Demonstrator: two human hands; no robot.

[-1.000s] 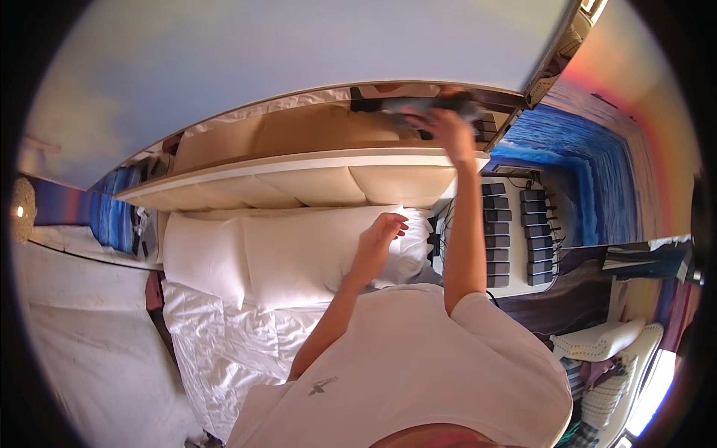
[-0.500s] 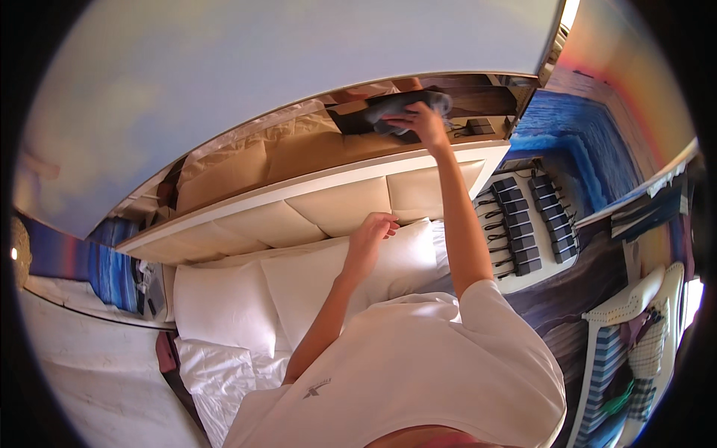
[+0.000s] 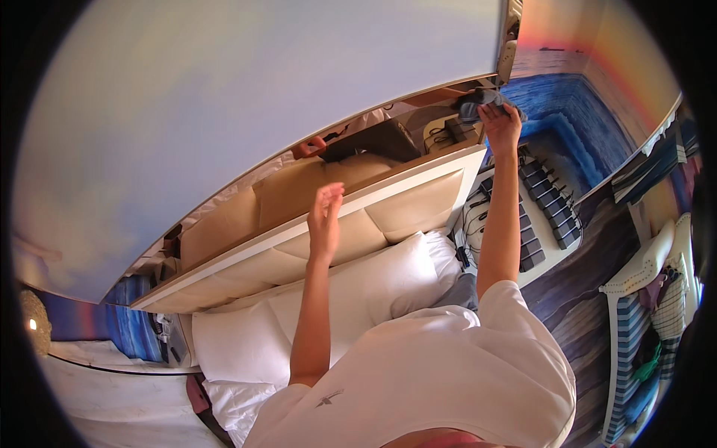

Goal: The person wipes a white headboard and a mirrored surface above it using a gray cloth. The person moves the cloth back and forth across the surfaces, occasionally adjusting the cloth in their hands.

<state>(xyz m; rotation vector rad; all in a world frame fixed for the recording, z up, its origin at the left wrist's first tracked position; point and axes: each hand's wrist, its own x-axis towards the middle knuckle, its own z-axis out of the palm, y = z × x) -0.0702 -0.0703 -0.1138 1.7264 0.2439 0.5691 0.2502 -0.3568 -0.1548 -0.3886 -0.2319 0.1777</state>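
My right hand (image 3: 502, 128) is stretched up to the right end of a mirrored strip (image 3: 224, 228) on the wall, closed on a dark grey cloth (image 3: 473, 106). The cloth lies bunched against the mirror's edge; part of it is hidden by my fingers. Lower and farther left, my left hand (image 3: 324, 220) is raised in front of the padded cream headboard (image 3: 422, 201). It holds nothing and its fingers are extended, slightly blurred. The mirror reflects the bedding, a dark flat shape and a hand.
White pillows (image 3: 399, 276) lie against the headboard. On the right, a white bedside table (image 3: 549, 250) carries rows of dark box-shaped devices with cables. A white chair (image 3: 627, 287) draped with clothes stands farther right. At the left is another bedside table (image 3: 181, 340).
My right hand has moved the cloth right along the mirror to its end. My left hand has risen and shifted left, from near the pillows to the headboard's top edge. The view has shifted.
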